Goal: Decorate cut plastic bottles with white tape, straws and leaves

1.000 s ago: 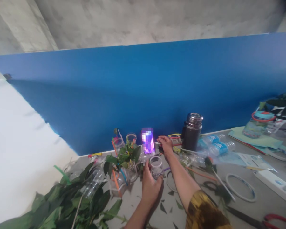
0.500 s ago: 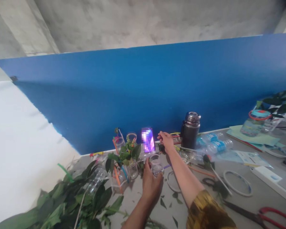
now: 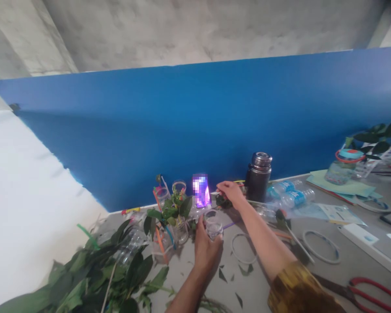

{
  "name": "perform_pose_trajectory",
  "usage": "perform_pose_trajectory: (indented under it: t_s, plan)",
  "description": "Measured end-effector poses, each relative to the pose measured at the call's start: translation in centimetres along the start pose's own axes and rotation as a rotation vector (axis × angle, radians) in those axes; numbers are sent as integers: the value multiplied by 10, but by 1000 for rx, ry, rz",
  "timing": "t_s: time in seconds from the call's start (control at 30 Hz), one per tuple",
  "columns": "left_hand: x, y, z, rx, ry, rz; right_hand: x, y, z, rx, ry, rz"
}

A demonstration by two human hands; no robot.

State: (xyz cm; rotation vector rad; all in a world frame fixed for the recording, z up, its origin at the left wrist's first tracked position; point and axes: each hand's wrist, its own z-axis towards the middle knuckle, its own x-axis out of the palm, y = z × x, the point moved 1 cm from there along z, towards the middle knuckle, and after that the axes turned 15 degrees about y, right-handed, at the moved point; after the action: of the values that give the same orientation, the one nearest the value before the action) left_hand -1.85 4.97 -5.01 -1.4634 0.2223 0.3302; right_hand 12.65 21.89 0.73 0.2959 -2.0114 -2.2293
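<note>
1. The left hand [image 3: 207, 252] has fingers and thumb around a clear cup [image 3: 214, 227], over the middle of the bench [image 3: 256, 291], just in front of a lit phone [image 3: 201, 191].
2. The right hand [image 3: 230, 194] is narrowed, fingertips together beside the phone (whether they pinch anything, I cannot tell), near the bench's back edge under the blue partition [image 3: 182, 126].
3. Between the forearms, grey surface shows among leaf scraps [image 3: 222, 275].
4. Leafy stems [image 3: 74, 278] crowd the left; a thermos [image 3: 259, 180] stands right of the right hand.
</note>
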Motion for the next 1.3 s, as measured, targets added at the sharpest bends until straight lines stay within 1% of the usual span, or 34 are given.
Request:
perform_pose_trajectory:
  t_s: [0.1, 0.2, 0.3, 0.43, 0.57, 0.73, 0.87, 1.03, 1.13, 1.2, 1.3]
  plan:
    - [-1, -2, 0, -31, 14, 17, 9, -13, 7, 38, 22, -105]
    - [-1, -7, -1, -4, 27, 18, 18, -25, 15, 57, 46, -154]
    - [-2, -10, -3, 2, 41, 22, 27, -31, 23, 57, 84, -189]
    - [-3, -11, -4, -1, 41, 35, 41, -34, 32, 75, 114, -241]
    - [-3, -8, -5, 27, 45, 27, 54, -33, 38, 160, 88, -382]
    - [-2, -3, -6, 5, 46, 28, 63, -28, 41, 209, 56, -444]
    - [-1, 1, -5, 20, 51, 37, 62, -26, 41, 214, 44, -498]
    - [-1, -2, -5, 15, 42, 42, 40, -39, 39, 99, 90, -275]
    - [-1, -5, -5, -12, 40, 39, 29, -46, 37, 87, 116, -233]
    - [-1, -5, -5, -27, 31, 36, 27, -48, 36, 74, 130, -228]
    - [-1, -5, -5, -23, 33, 34, 31, -46, 35, 38, 147, -234]
